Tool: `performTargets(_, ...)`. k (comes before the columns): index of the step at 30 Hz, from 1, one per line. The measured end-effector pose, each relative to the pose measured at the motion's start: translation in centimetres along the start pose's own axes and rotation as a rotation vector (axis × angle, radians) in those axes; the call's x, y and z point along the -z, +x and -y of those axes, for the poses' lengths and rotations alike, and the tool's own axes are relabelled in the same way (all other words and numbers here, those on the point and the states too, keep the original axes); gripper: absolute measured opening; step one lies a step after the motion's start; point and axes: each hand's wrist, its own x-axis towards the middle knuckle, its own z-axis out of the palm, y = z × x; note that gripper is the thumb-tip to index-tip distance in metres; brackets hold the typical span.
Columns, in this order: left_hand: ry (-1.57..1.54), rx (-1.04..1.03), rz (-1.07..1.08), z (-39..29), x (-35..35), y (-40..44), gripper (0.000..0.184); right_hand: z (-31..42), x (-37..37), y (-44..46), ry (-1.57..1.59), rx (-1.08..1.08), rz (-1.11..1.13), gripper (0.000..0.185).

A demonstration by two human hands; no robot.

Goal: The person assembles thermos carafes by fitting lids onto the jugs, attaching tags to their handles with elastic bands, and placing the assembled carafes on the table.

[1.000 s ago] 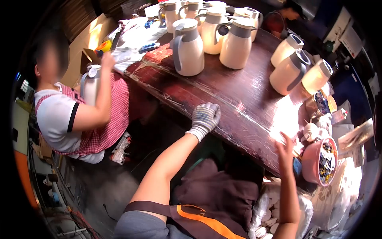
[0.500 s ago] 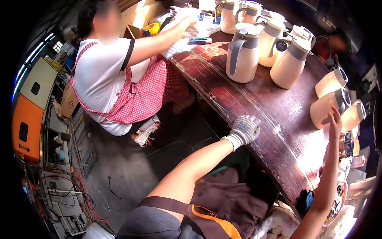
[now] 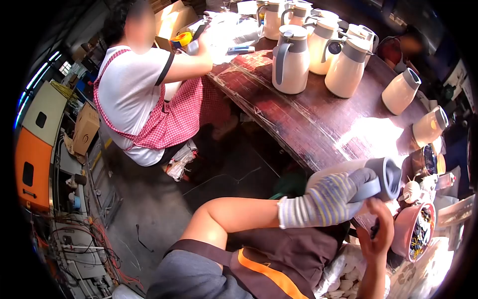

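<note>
A white jug with a grey collar [image 3: 389, 180] lies tilted over the near edge of the dark table [image 3: 294, 127], its open mouth to the right. My left hand [image 3: 331, 199], in a striped knit glove, is wrapped round the jug's grey handle and side. Bare, my right hand [image 3: 376, 231] is just below the jug's mouth with its fingers curved; whether it touches the rim or holds something small is unclear. Two lidless jugs, one upper [image 3: 401, 91] and one lower [image 3: 430, 125], are at the table's right side.
Several lidded jugs [image 3: 290, 65] stand at the table's far side. A pink tub [image 3: 401, 234] of small parts is at the right. On the left, a person in a checked apron [image 3: 174, 114] sits by plastic bags and tape. Another person [image 3: 393, 50] is behind the table.
One jug has come from the right-hand group to the near edge, now in my gloved left hand. My right hand has moved down from the jugs to its mouth.
</note>
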Motion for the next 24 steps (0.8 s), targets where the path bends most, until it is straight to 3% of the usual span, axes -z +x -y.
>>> performTargets(2, 0.036, -0.126, 0.1, -0.6, 2.7, -0.4, 0.05, -0.4, 1.4, -5.5, 0.167, -0.296, -0.112, 0.036)
performTargets(4, -0.11, 0.015, 0.239, -1.0, 4.9, -2.0, 0.043, -1.4, 2.5, -10.0, 0.436, -0.881, -0.037, 0.012)
performTargets(6, -0.181, 0.133, 0.316, -0.5, 5.1, -4.0, 0.041, -5.6, 2.2, -19.4, 0.314, -1.253, 0.177, 0.015)
performTargets(7, -0.159, 0.193, 0.358, 0.0, 4.8, -4.9, 0.042, -7.4, 1.3, -25.6, 0.048, -1.204, 0.246, 0.016)
performTargets(8, -0.137, 0.253, 0.4, 0.6, 4.3, -6.0, 0.042, -8.4, 0.5, -31.8, -0.473, -0.915, 0.385, 0.018)
performTargets(9, -0.107, 0.276, 0.427, 0.9, 3.7, -6.6, 0.043, -9.0, -0.5, -36.2, -0.499, -1.159, 0.387, 0.021)
performTargets(10, -0.087, 0.359, 0.501, 0.9, 3.2, -7.2, 0.044, -9.3, -2.1, -40.8, -0.656, -1.158, 0.305, 0.026)
performTargets(11, -0.081, 0.353, 0.498, 1.4, 2.2, -8.2, 0.043, -8.6, -3.9, -43.8, -0.906, -1.291, 0.309, 0.034)
performTargets(13, -0.073, 0.347, 0.502, 1.8, 0.6, -9.0, 0.043, -8.8, -6.0, -47.6, -0.728, -1.422, 0.462, 0.041)
performTargets(18, -0.004, 0.347, 0.636, 1.4, -1.3, -8.8, 0.036, -11.6, -11.6, -44.1, -0.452, -1.441, 0.322, 0.043)
performTargets(24, 0.063, 0.296, 0.654, 1.6, -2.7, -9.5, 0.036, -10.4, -9.7, -44.1, -0.42, -1.429, 0.206, 0.046)
